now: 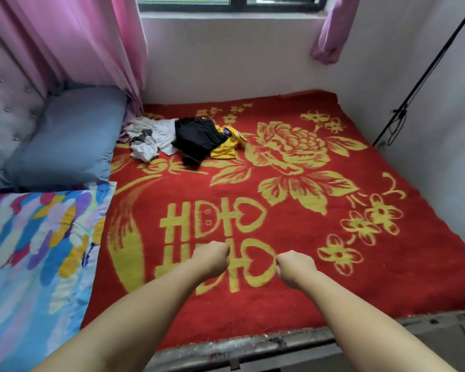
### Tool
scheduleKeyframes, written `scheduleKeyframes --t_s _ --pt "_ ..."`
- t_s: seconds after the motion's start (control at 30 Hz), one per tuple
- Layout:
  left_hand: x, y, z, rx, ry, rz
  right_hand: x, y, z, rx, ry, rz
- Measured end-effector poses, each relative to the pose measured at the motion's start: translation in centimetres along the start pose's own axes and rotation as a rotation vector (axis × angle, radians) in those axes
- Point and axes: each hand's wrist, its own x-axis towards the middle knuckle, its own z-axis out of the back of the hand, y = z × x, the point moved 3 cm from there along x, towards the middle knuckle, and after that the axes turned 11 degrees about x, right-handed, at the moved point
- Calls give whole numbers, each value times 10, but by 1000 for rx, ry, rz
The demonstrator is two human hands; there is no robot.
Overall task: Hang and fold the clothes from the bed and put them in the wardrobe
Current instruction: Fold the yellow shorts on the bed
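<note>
Both hands out over the red blanket (320, 277) now, left hand (212, 257) and right hand (295, 267) each curled into a fist, gripping nothing, knuckles near each other but apart. Look beyond them: the clothes pile (188, 138) sits well apart from the fists, up at the blanket's far edge, ahead and to the left, just beside the blue pillow (70, 138). White garment (153, 138) nearest the pillow, black one (196, 140) in the middle, yellow one (226, 149) rightmost, so the heap runs left to right. Left hand looks the nearer one; I'd say a long forward reach comes first
</note>
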Motion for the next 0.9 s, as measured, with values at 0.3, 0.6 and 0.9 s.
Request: scheduleKeyframes --t_s 0.3,0.6,0.9 --pt "161 -12 -25 -164 137 94 200 -65 -6 16 143 82" --pt "357 27 -60 -190 13 132 431 -65 -27 145 -168 176" --pt "529 80 -52 229 -170 -16 534 -73 -87 214 -487 185"
